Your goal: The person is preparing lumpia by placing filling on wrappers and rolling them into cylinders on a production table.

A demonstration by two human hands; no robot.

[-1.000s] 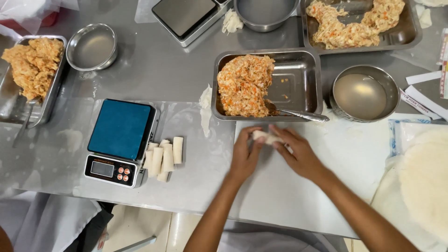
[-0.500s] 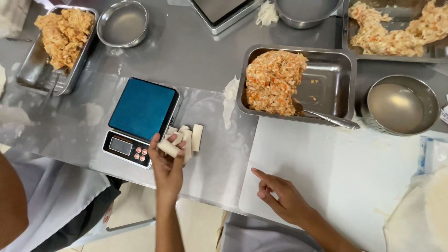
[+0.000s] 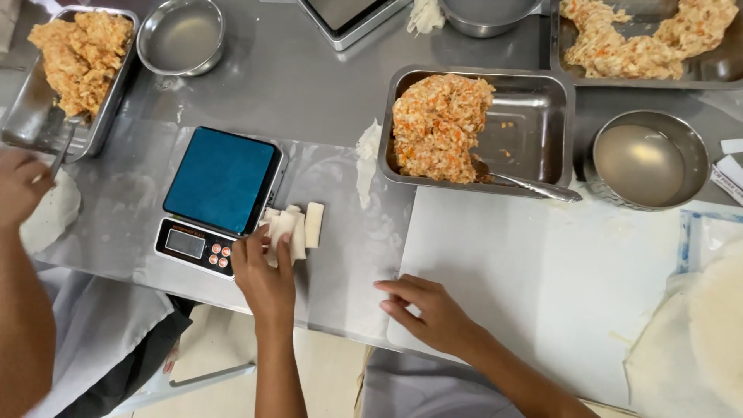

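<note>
My left hand (image 3: 265,272) rests at a small pile of white rolled wrappers (image 3: 296,225) on the steel table, beside a kitchen scale with a blue top (image 3: 220,190). Its fingers touch the nearest roll. My right hand (image 3: 433,311) lies flat, holding nothing, on the near left edge of a white cutting board (image 3: 542,271). Behind the board stands a steel tray (image 3: 542,116) with shredded orange and white filling (image 3: 437,124) and a spoon (image 3: 526,184) in it.
A steel bowl of liquid (image 3: 648,159) sits right of the tray. Round thin wrappers (image 3: 696,333) lie at the right edge. Another person's hand (image 3: 19,186) works at the left by a second tray of filling (image 3: 73,62). A bowl (image 3: 180,35) stands behind.
Both hands were rolling a wrapper on the board. My left hand carried the roll to the pile by the scale and set it down; my right hand dropped to the board's edge.
</note>
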